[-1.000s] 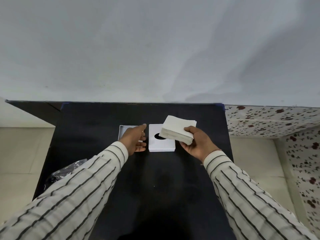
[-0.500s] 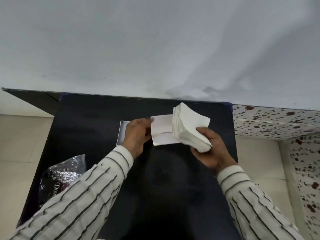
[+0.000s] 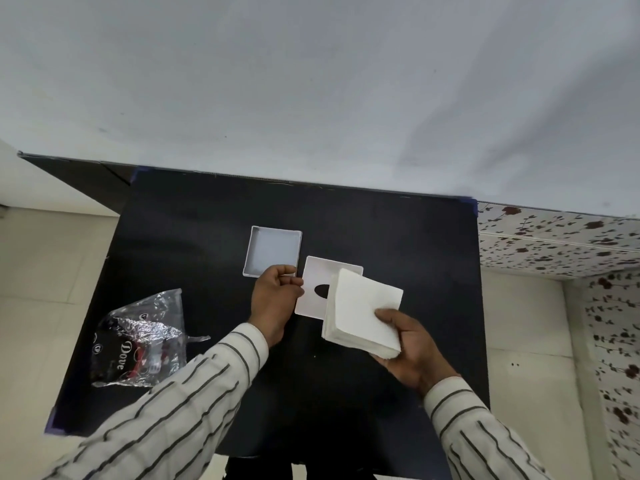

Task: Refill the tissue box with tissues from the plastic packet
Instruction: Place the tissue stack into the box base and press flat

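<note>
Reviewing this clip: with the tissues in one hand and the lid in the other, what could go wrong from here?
1. The right hand pinches the thick white tissue stack at one corner only; loose sheets could fan out or slip.
2. The left hand grips the white square lid with the oval slot by its edge, tilted; it may drop.
3. The open white box base sits unheld on the black table; pushing tissues in could slide it.

Looks like a plain room in a home, prob. Black tabletop (image 3: 398,244) pushed against a bare white wall (image 3: 311,81), beige floor tiles (image 3: 52,254), flower-print sheet (image 3: 561,251) on the right.
</note>
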